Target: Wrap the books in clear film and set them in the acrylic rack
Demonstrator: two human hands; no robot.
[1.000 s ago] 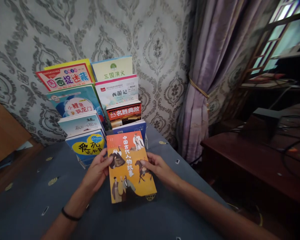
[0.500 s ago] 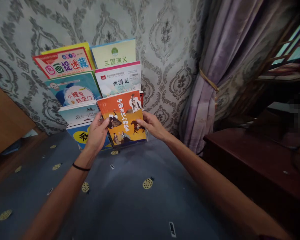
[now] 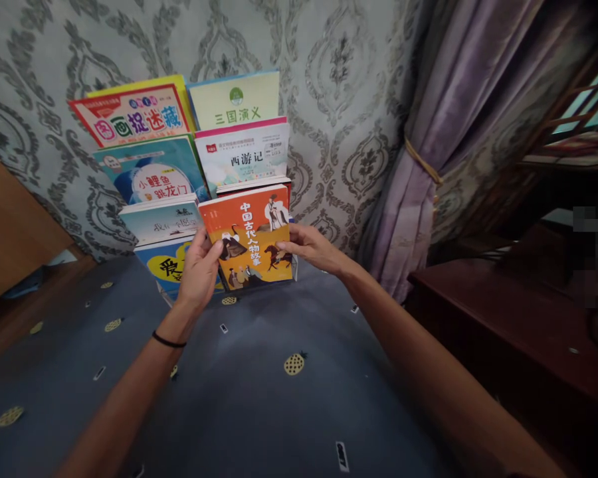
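Observation:
Between my two hands is an orange book [image 3: 252, 229] with white lettering and painted figures, upright at the front right of a tiered book display. My left hand [image 3: 202, 265] grips its left edge, thumb on the cover. On its right edge my right hand [image 3: 311, 245] pinches it, the thumb in front and the fingers behind. Behind it stands a white book [image 3: 244, 156] with a pink top edge, and further back a pale green book [image 3: 234, 99]. To the left are a red-bordered book [image 3: 134, 119], a teal book [image 3: 149, 172], a pale blue book [image 3: 162, 222] and a blue-and-yellow book [image 3: 162, 265].
The books stand on a blue cloth [image 3: 239, 398] with pineapple prints, against a patterned wall [image 3: 339, 86]. A tied purple curtain [image 3: 428, 146] hangs right, beside a dark red cabinet [image 3: 503, 305]. Brown wooden furniture [image 3: 14, 226] is at left.
The orange book has come down slightly at its top, standing lower in front of the white book, with both hands still on it. The view has shifted a little.

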